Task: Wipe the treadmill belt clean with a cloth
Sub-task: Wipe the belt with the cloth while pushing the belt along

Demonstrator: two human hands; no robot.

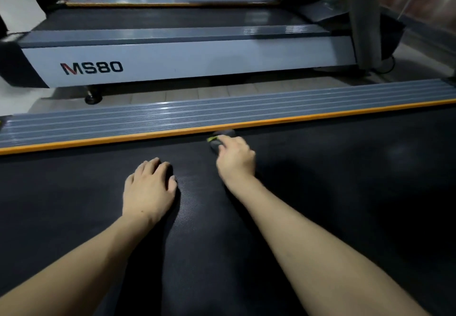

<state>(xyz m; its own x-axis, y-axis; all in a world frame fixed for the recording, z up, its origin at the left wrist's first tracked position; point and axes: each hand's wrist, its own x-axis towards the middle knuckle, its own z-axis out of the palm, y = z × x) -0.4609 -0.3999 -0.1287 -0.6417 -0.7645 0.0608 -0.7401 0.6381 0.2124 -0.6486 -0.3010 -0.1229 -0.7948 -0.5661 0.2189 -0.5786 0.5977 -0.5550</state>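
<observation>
right hand [235, 157] is reaching forward over the treadmill belt [345, 192] and its fingers are curling round a small dark cloth [218, 140] with a yellow-green edge; the cloth is blurred, so its exact shape is unclear. cloth is lying on the belt at its far edge, touching or just beside the orange strip [123, 138] that borders the grey ribbed side rail [148, 118]. left hand [148, 187] is resting palm down on the belt, fingers relaxed and holding nothing, nearer the body and to the left of the right hand; it appears to be bracing. key relation: the cloth is sitting ahead of both hands, at the right hand's fingertips, so the right hand is the working one. belt's long axis is running left to right across the view, parallel to the orange strip, so strokes would likely be going along that line or back toward the body. judgement: wiping is under way at the far edge; most of the belt nearer the body is probably awaiting a pass. second treadmill marked ms80 [91, 68] is standing beyond, well apart.
</observation>
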